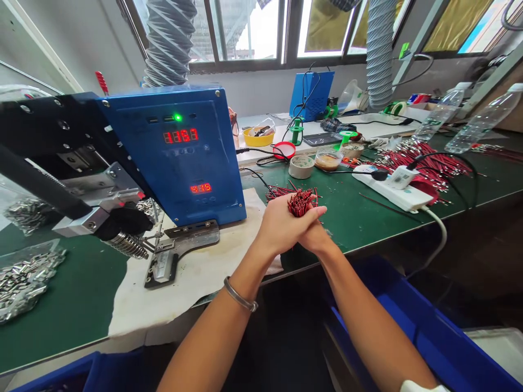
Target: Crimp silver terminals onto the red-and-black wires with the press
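We hold red-and-black wire bundle (300, 203), frame centre, ends facing us. Left hand (281, 222) curled round it; right hand (315, 236) close beneath, fingers hidden, grip we cannot tell. Best: squeeze evenly, level ends, let no wires slip, keep clear of blue soldering machine (180, 169), left of frame.

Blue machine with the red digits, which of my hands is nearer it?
Left. Your left hand is right of the machine; your right hand is farther right, beyond the left one.
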Demonstrator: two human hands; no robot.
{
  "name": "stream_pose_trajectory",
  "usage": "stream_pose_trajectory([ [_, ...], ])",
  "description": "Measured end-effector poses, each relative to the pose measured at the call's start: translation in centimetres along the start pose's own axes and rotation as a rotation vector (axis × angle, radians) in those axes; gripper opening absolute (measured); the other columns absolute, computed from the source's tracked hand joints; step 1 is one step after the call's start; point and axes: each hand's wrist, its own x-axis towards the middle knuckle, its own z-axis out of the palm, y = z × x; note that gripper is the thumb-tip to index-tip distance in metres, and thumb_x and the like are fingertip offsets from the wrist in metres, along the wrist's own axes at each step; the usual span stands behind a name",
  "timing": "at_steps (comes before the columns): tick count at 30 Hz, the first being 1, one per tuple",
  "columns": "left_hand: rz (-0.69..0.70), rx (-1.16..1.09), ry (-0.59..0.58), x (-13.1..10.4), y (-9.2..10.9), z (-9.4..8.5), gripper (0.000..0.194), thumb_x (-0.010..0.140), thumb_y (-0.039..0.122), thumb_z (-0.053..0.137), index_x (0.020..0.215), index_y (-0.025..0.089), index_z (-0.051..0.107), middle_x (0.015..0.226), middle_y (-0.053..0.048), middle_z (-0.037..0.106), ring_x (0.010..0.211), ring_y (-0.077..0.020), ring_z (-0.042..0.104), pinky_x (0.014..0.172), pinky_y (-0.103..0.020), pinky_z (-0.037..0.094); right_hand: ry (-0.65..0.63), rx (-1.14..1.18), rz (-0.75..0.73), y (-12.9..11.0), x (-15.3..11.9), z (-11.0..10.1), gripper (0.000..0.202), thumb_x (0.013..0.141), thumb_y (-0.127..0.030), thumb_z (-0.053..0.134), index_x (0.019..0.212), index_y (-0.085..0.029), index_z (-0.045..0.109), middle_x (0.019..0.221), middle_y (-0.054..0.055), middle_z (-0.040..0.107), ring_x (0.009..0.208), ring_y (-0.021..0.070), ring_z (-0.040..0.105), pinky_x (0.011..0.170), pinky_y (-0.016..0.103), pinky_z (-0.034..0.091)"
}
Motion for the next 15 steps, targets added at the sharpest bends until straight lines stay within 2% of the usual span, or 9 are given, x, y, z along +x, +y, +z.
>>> stream_pose_trajectory([
  [3,-0.003,-0.013,0.041,-0.1,-0.2,0.3,0.033,0.079,0.05,0.075,0.083,0.018,0.072,0.091,-0.006,0.075,0.086,-0.0211,0.067,0.083,-0.034,0.052,-0.014,0.065,0.011,-0.5,-0.1,0.1,0.037,0.082,-0.053,0.062,0.101,-0.022,0.066,0.101,0.01,0.072,0.093,0.0238,0.069,0.09,0.039,0.059],
  [6,-0.076,-0.016,0.111,0.0,-0.7,0.6,0.042,0.075,0.058,0.076,0.087,0.018,0.075,0.083,-0.004,0.072,0.081,-0.0202,0.065,0.08,-0.032,0.051,-0.013,0.094,0.029,-0.7,-0.2,0.6,0.035,0.081,-0.054,0.064,0.094,-0.022,0.067,0.093,0.009,0.072,0.088,0.0236,0.068,0.085,0.038,0.06],
  [8,-0.1,-0.034,0.124,0.1,-0.7,0.7,0.042,0.077,0.058,0.074,0.086,0.017,0.075,0.083,-0.005,0.072,0.081,-0.0191,0.064,0.08,-0.031,0.05,0.007,0.1,0.039,-0.7,-0.3,1.0,0.03,0.079,-0.05,0.065,0.091,-0.022,0.066,0.091,0.009,0.071,0.089,0.0243,0.067,0.086,0.039,0.059],
  [11,-0.054,-0.144,0.132,0.1,-0.1,0.7,0.033,0.077,0.049,0.078,0.084,0.017,0.072,0.087,-0.005,0.073,0.084,-0.0174,0.065,0.082,-0.029,0.05,0.058,0.11,0.055,-0.7,-0.2,1.4,0.024,0.078,-0.041,0.065,0.091,-0.021,0.065,0.091,0.009,0.071,0.091,0.0243,0.065,0.089,0.04,0.057],
  [13,-0.044,-0.243,0.151,0.2,0.5,0.7,0.034,0.075,0.048,0.079,0.084,0.017,0.07,0.086,-0.005,0.073,0.082,-0.0163,0.066,0.08,-0.028,0.05,0.083,0.124,0.072,-0.7,-0.1,1.5,0.023,0.079,-0.039,0.064,0.09,-0.02,0.064,0.087,0.008,0.07,0.086,0.0233,0.064,0.083,0.039,0.057],
  [15,-0.061,-0.314,0.15,0.2,1.0,0.6,0.035,0.082,0.051,0.071,0.081,0.016,0.069,0.084,-0.005,0.073,0.078,-0.0161,0.065,0.078,-0.028,0.05,0.094,0.137,0.098,-0.7,0.0,1.6,0.021,0.078,-0.038,0.065,0.085,-0.018,0.063,0.078,0.006,0.067,0.077,0.0218,0.063,0.073,0.036,0.057],
])
